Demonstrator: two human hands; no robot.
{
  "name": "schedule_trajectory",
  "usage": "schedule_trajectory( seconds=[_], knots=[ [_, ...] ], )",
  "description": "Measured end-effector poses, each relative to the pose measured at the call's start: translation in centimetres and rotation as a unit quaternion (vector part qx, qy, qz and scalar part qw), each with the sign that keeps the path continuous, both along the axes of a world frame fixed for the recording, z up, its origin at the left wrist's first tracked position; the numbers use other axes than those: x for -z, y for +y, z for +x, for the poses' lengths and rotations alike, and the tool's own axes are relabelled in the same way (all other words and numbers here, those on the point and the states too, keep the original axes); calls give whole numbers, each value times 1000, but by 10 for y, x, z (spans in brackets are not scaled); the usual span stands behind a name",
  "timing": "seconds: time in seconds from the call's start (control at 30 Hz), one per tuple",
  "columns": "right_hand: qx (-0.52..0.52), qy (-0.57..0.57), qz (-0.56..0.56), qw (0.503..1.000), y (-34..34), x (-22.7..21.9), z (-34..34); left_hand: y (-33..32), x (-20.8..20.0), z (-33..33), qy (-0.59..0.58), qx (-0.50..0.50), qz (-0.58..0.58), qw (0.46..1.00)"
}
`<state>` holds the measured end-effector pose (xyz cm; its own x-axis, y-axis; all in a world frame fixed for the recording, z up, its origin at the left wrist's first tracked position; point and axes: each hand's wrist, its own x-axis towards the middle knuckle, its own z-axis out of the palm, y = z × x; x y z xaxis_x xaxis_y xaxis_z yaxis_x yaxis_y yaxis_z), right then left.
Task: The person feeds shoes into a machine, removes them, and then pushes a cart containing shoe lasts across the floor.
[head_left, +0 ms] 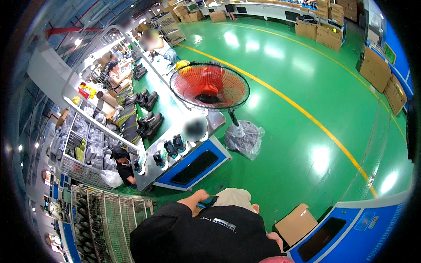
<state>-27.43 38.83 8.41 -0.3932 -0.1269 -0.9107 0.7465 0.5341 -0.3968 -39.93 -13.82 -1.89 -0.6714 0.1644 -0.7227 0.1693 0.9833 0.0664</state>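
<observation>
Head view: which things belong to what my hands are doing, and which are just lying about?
In hand: left hand, gripping a dark flat device; right hand, low at the side.
Lying about: cardboard box, floor fan, shoes on the conveyor, wire rack.

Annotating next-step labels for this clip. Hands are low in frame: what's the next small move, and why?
Probably bring the right hand across to the dark flat object. The left hand grips that object alone over the knee. The right hand hangs at the side near the cardboard box and seems to hold nothing, though little of it shows.
</observation>
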Motion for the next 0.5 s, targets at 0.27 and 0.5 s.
schedule_trajectory(
  seconds=[0.27,0.5],
  knots=[
    [69,-53,81,993,70,257,-64,47,3,-70,-160,-368,59,914],
    [292,35,-9,956,119,202,-215,155,94,-235,12,24,134,991]
  ],
)
